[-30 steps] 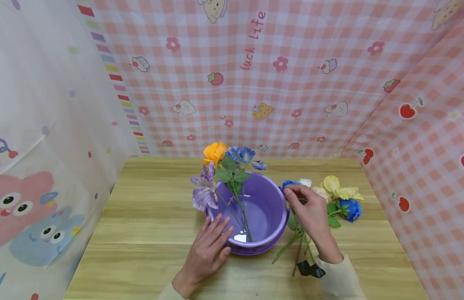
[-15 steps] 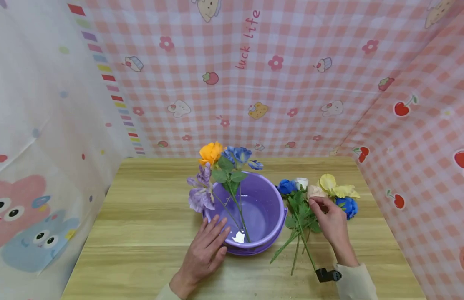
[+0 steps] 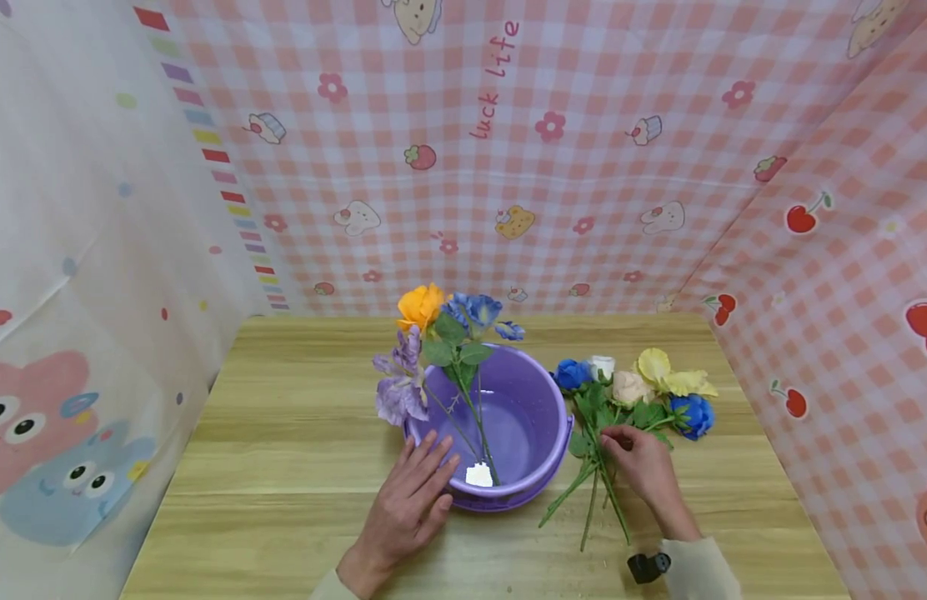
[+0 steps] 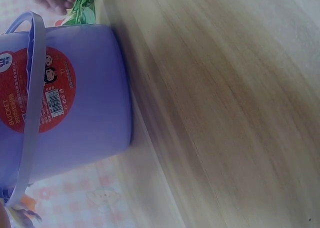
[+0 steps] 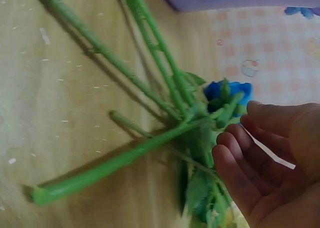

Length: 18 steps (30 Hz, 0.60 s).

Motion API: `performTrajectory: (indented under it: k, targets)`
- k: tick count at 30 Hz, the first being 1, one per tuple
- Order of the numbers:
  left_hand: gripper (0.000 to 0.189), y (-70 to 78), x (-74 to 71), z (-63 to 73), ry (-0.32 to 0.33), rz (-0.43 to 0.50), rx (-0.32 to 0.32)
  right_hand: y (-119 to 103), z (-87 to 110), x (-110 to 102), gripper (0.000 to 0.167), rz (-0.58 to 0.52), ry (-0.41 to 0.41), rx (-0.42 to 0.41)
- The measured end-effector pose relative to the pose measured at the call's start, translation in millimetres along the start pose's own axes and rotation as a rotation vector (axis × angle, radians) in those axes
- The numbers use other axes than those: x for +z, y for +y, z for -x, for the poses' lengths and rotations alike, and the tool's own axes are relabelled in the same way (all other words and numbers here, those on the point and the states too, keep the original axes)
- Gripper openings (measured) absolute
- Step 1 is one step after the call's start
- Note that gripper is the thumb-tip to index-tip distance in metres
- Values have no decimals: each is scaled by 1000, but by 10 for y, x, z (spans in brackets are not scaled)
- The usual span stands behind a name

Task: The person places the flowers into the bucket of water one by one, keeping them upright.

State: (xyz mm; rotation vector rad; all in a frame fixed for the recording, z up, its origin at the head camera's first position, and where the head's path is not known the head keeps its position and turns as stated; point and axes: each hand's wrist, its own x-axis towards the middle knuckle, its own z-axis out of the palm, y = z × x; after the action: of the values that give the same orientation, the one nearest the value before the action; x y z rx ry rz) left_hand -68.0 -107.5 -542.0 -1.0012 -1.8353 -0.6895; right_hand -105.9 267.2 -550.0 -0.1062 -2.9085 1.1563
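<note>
My left hand (image 3: 403, 500) rests with extended fingers on the near left rim of the purple bucket (image 3: 534, 492). Leaning out of that bucket are an orange flower (image 3: 421, 306), a blue flower (image 3: 478, 310) and a purple flower (image 3: 400, 392). To its right lies a bunch of artificial flowers: two blue roses (image 3: 573, 373), a white rose (image 3: 602, 367), a pale pink rose (image 3: 630, 387) and a yellow flower (image 3: 681, 377). Over their green stems (image 5: 115, 163) hovers my right hand (image 3: 647, 471), fingers loosely bent; the right wrist view shows nothing between thumb and fingers.
The bucket's handle (image 4: 34, 107) hangs down its side, across a red label (image 4: 55, 95). Wooden table (image 3: 298, 417) surrounds the bucket, with checked cloth walls behind and at right. A black wrist camera (image 3: 648, 568) sits by the right sleeve.
My right hand has moved from the blue rose near the bucket, past the pink rose, then down toward the stems. The left hand stays on the rim. The view has shifted slightly.
</note>
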Motion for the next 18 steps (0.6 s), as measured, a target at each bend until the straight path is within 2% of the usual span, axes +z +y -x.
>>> performTrajectory:
  k: [6,18]
  targets:
    - [43,-2,-1,6,0,2,0,14,-21,77,19,31,-18,39]
    - [43,-3,-3,11,-8,-1,-6,-22,-152,160,16,164,-22,2]
